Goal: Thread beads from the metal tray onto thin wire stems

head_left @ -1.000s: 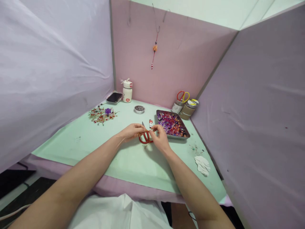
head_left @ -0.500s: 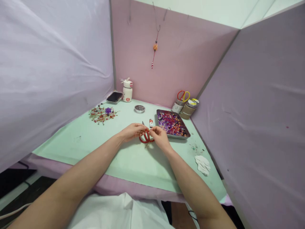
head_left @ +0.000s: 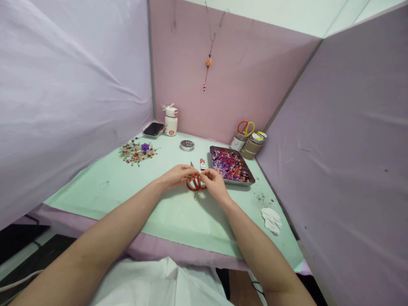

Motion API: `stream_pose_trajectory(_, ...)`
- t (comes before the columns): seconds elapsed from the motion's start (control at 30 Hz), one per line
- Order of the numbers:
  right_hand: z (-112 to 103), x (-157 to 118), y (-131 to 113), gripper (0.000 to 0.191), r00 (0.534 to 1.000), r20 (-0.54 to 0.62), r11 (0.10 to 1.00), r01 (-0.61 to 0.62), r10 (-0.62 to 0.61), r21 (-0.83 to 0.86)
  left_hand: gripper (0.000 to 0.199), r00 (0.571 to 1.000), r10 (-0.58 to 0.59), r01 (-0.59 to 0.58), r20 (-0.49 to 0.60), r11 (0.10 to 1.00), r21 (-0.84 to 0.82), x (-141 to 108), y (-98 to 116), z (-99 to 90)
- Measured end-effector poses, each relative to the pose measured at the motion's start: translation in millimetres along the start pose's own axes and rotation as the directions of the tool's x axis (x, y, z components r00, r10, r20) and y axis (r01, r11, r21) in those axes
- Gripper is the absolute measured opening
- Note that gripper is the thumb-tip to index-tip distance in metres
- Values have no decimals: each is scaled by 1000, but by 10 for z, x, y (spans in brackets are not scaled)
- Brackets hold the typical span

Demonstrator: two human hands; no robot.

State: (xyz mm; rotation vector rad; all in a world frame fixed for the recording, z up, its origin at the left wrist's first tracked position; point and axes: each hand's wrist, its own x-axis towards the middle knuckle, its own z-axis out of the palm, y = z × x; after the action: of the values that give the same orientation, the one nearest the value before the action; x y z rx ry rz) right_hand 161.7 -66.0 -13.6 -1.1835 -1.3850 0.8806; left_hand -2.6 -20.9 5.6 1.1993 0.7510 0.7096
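Head view: left hand (head_left: 179, 175) and right hand (head_left: 215, 183), fingers (head_left: 208, 172) pinching a thin strand (head_left: 197, 194) mid-frame, loose end trailing, scissors (head_left: 192, 188) unheld; looks part-done.

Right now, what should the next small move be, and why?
Perhaps a slight, gentle pull by the right hand, with the left hand as anchor: both pinch close together over the scissors, apparently on the strand that trails below. The exact contact is too small to make out.
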Motion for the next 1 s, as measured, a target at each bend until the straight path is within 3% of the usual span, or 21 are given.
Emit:
stream_pose_trajectory(0.7,25,-28,-37,4,998,62,1000,-10,12,-28,24,998,50,-58,34,955,291,-93,33,75)
stream_pose_trajectory(1.0,8,-21,-1,5,982,177,998,-69,70,-13,21,988,-19,-45,153,913,405,-43,-26,-20)
